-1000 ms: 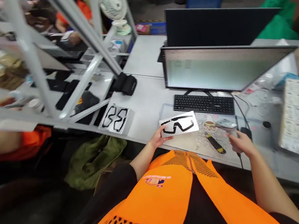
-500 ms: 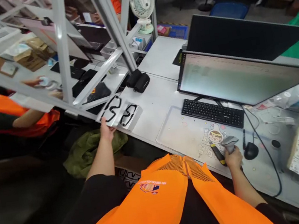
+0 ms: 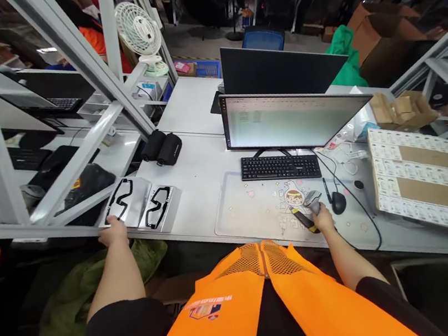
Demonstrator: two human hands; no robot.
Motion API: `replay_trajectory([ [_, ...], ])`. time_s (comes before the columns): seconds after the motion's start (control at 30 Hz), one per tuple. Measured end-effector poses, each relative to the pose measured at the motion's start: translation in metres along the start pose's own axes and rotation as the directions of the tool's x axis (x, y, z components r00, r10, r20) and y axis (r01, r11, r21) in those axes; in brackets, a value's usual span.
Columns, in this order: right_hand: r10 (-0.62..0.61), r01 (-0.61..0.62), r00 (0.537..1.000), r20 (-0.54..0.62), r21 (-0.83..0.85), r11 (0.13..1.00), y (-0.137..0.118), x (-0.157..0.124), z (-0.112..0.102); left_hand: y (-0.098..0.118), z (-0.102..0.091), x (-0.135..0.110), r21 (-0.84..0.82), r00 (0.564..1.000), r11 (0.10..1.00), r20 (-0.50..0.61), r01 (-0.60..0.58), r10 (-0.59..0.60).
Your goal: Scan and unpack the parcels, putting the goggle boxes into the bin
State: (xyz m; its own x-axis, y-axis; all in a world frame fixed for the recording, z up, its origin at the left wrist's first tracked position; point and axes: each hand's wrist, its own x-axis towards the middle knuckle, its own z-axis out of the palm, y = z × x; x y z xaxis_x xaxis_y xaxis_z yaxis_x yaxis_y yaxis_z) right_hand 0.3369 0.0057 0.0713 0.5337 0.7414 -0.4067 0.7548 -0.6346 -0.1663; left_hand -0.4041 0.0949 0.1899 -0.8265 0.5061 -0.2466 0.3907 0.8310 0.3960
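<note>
At the left of the desk, my left hand grips the near edge of a flat white box printed with a bold black zigzag outline. A second white box with the same kind of print lies right beside it. My right hand is closed around the handle of a grey barcode scanner, held low over the desk mat. Touching distance from that hand lies a yellow and black utility knife. The fingertips under the left box are partly hidden.
A monitor and black keyboard stand behind the mat. The mouse and a cable are right of the scanner. Two black cases sit near the metal frame. A large label-covered carton fills the right side.
The view has swung to the right. My left hand has set the left box down flatter beside the other one, still holding it. My right hand keeps the scanner at the mat.
</note>
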Motion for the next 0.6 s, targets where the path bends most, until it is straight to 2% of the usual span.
replay_trajectory([
  [0.07,0.018,-0.018,1.000,0.009,0.011,1.000,-0.003,-0.003,-0.003,0.004,-0.002,-0.004,-0.020,0.990,1.000,-0.140,0.004,-0.007],
  [0.1,0.029,-0.029,1.000,0.007,0.015,0.999,-0.005,-0.005,-0.006,0.006,-0.003,-0.006,-0.023,0.977,0.998,-0.205,-0.058,0.052],
  [0.17,0.044,-0.044,0.999,-0.030,0.020,0.999,-0.011,-0.006,-0.014,0.014,-0.001,-0.009,0.026,0.924,0.965,-0.283,-0.261,0.258],
  [0.2,0.039,-0.037,0.997,-0.067,0.024,0.999,-0.015,-0.006,-0.019,0.018,0.002,-0.009,0.064,0.898,0.937,-0.270,-0.342,0.347],
  [0.23,0.025,-0.022,0.994,-0.109,0.027,0.999,-0.020,-0.003,-0.025,0.022,0.006,-0.009,0.104,0.891,0.917,-0.217,-0.385,0.399],
  [0.33,-0.061,0.068,0.981,-0.185,0.032,0.997,-0.044,0.016,-0.045,0.030,0.023,-0.007,0.200,0.916,0.897,0.006,-0.394,0.401],
  [0.4,-0.109,0.115,0.982,-0.154,0.026,0.993,-0.065,0.036,-0.055,0.031,0.034,-0.005,0.252,0.915,0.880,0.074,-0.402,0.397],
  [0.47,-0.142,0.144,0.987,-0.074,0.016,0.989,-0.089,0.056,-0.060,0.030,0.040,-0.004,0.309,0.908,0.856,0.071,-0.414,0.414],
  [0.6,-0.150,0.150,0.988,0.044,-0.001,0.989,-0.127,0.081,-0.057,0.029,0.041,0.000,0.412,0.916,0.820,0.113,-0.396,0.385],
])
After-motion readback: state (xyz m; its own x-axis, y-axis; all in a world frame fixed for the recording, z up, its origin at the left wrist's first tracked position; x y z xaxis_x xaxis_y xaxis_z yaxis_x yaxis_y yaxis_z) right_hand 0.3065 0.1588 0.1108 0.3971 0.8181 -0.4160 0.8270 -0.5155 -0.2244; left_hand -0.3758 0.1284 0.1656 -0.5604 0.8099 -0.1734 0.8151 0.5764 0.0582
